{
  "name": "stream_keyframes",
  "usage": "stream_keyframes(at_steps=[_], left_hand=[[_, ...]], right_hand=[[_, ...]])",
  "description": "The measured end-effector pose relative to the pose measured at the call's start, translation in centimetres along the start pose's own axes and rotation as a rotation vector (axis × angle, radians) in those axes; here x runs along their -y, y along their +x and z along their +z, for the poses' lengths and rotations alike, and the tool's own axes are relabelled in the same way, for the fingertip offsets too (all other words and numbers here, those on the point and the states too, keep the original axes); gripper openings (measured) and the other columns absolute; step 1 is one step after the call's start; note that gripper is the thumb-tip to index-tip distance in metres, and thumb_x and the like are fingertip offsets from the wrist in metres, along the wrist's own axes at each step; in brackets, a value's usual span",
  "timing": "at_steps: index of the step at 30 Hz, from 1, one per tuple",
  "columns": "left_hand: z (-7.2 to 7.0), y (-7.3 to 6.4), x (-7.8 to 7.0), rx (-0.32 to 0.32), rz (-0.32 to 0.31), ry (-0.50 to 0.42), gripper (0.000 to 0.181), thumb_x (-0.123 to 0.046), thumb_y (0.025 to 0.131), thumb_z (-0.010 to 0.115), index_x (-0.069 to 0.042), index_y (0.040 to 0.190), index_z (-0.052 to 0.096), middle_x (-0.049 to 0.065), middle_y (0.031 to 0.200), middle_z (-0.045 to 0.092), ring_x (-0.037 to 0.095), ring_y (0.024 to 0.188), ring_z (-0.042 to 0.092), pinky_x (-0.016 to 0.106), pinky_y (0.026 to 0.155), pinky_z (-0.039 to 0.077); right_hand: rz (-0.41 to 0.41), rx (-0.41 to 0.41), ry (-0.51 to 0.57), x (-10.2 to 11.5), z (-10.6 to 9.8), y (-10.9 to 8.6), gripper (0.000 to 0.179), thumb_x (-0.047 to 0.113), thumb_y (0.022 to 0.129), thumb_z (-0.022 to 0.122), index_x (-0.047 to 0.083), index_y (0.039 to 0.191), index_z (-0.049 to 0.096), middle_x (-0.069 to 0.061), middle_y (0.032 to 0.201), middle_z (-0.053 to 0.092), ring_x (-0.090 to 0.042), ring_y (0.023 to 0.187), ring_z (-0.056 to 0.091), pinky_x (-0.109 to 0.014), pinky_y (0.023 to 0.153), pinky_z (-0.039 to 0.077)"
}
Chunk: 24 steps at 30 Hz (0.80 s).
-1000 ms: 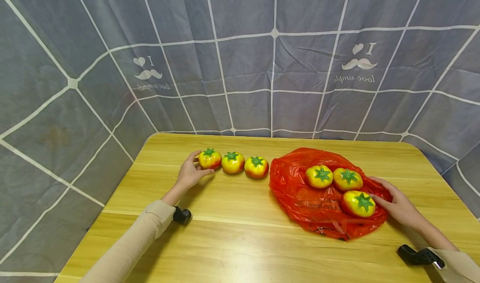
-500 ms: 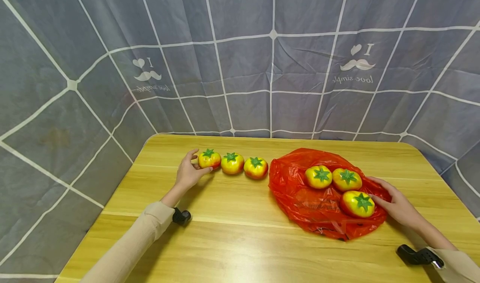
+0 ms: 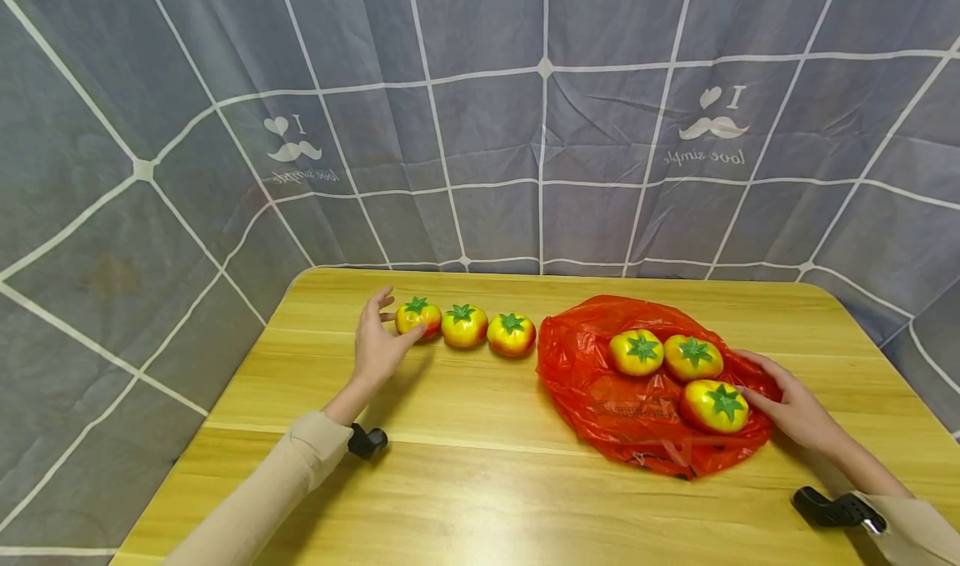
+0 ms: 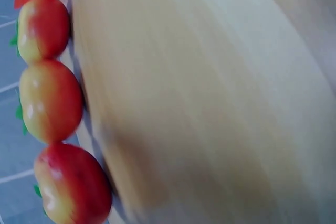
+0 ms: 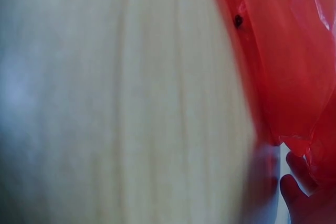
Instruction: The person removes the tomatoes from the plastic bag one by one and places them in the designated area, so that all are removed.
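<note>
Three yellow-red toy tomatoes with green star-shaped tops stand in a row on the table. My left hand point(image 3: 377, 341) is at the leftmost tomato point(image 3: 417, 318), its thumb by the near side and its fingers spread apart on the left. Beside that one are the middle tomato point(image 3: 464, 327) and the right tomato point(image 3: 512, 335); the left wrist view shows the row too. A crumpled red plastic bag point(image 3: 592, 391) lies flat under three more tomatoes point(image 3: 714, 406). At its right edge rests my right hand point(image 3: 798, 412), thumb near the closest tomato; the bag partly hides its fingers.
The wooden table point(image 3: 480, 499) reaches back to a grey curtain point(image 3: 487, 116) with white grid lines. Both wrists wear black straps point(image 3: 836, 509). The bag's left edge lies just beside the row of tomatoes.
My left hand's fingers have spread and drawn slightly away from the leftmost tomato. The tomatoes, the bag and my right hand stay where they were.
</note>
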State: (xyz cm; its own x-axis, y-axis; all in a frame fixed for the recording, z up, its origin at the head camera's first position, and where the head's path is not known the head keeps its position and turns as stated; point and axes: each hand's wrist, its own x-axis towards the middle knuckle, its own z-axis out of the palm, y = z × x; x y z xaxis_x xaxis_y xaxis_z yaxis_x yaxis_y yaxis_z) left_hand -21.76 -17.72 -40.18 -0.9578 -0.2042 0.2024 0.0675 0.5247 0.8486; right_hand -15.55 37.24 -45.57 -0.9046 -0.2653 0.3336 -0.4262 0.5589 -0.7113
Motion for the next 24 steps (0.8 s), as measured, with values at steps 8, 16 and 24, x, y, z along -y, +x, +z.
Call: stream_keyframes(at_steps=[8,16,24], left_hand=[[1.0,-0.9,-1.6,0.018,0.056,-0.089,0.079,-0.015,0.078,0.078,-0.007,0.144,0.035,0.017,0.139,0.046,0.033,0.115,0.052,0.047,0.095,0.047],[2.3,-2.1,-2.6,0.079,0.076,-0.109,0.077,-0.014,0.078,0.078,-0.008,0.143,0.036,0.016,0.136,0.049,0.034,0.114,0.054,0.048,0.091,0.050],[3.9,-3.0,-3.7,0.129,0.105,-0.150,0.077,-0.011,0.076,0.080,-0.006,0.141,0.038,0.018,0.136,0.050,0.036,0.114,0.055,0.051,0.093,0.048]], right_hand=[[0.033,0.005,-0.005,0.0,-0.2,0.1,0.052,-0.006,0.089,0.059,-0.008,0.138,0.039,0.038,0.123,0.038,0.024,0.107,0.040,0.004,0.083,0.033],[0.038,-0.008,-0.018,-0.1,-0.2,0.2,0.052,-0.005,0.089,0.059,-0.007,0.137,0.040,0.039,0.122,0.038,0.024,0.106,0.039,0.003,0.083,0.032],[0.014,-0.009,0.009,0.2,-0.2,0.0,0.050,-0.006,0.089,0.059,-0.007,0.136,0.041,0.036,0.123,0.042,0.023,0.107,0.042,0.003,0.084,0.034]])
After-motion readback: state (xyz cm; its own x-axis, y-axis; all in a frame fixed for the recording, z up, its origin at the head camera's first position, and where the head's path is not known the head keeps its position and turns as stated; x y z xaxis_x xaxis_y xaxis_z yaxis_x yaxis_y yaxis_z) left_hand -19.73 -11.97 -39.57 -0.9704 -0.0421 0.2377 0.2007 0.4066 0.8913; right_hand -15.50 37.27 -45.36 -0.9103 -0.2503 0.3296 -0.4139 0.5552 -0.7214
